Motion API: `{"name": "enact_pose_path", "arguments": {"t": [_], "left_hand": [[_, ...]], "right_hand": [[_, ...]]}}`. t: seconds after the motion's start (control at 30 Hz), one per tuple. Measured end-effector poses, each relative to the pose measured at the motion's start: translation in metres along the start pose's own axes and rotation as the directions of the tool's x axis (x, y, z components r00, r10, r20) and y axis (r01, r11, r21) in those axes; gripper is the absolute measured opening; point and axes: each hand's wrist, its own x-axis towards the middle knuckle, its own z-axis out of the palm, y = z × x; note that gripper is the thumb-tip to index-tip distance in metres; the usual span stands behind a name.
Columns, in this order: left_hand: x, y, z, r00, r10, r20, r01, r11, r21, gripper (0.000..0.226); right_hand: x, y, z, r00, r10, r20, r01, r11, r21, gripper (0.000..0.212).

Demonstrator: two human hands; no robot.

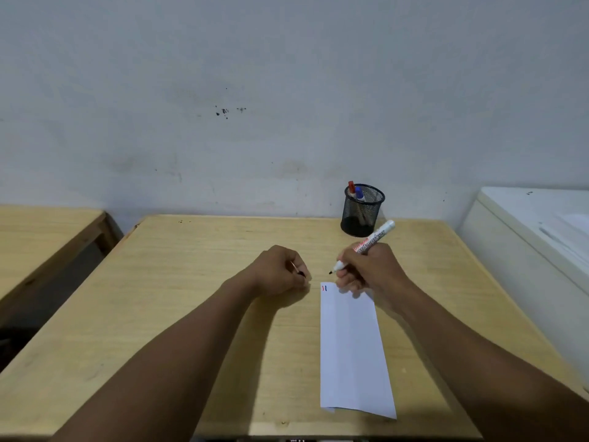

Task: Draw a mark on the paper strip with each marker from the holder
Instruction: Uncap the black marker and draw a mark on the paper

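A white paper strip [352,349] lies lengthwise on the wooden table [197,282], with a short red mark and a short blue mark at its far left corner. My right hand [366,271] grips an uncapped white marker [376,239]; its black tip hovers just beyond the strip's far end. My left hand [280,271] is fisted to the left of the strip, with a small dark piece, probably the marker's cap, showing between its fingers. A black mesh holder [363,212] stands at the table's far edge with a red-capped and a blue-capped marker inside.
A grey wall runs behind the table. Another wooden table [41,231] stands to the left across a gap. A white cabinet or appliance [535,231] sits close on the right.
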Motion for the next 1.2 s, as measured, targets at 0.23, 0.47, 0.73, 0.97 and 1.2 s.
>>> {"name": "enact_pose_path", "arguments": {"t": [0.23,0.47,0.73,0.97,1.2], "left_hand": [[-0.006,0.000,0.016,0.998,0.054,-0.041,-0.046,0.983,0.177,0.010],[-0.003,-0.001,0.015,0.997,0.072,-0.024,-0.066,0.975,0.211,0.016],[-0.003,0.000,0.014,0.998,0.054,-0.025,-0.049,0.983,0.179,0.019],[-0.003,0.000,0.015,0.999,0.033,-0.037,-0.028,0.990,0.140,0.019],[0.000,0.002,0.005,0.998,0.006,-0.069,-0.015,0.990,-0.139,0.012]], "right_hand": [[-0.003,0.035,0.007,0.988,-0.098,-0.121,0.087,0.992,-0.093,0.014],[-0.005,0.040,0.010,0.977,-0.167,-0.129,0.144,0.974,-0.172,0.011],[-0.006,0.043,0.011,0.979,-0.175,-0.104,0.149,0.964,-0.220,0.014],[-0.001,0.041,0.007,0.983,-0.117,-0.143,0.113,0.993,-0.035,0.015],[0.000,0.018,0.003,0.983,-0.007,-0.183,0.025,0.995,0.100,0.013]]}}
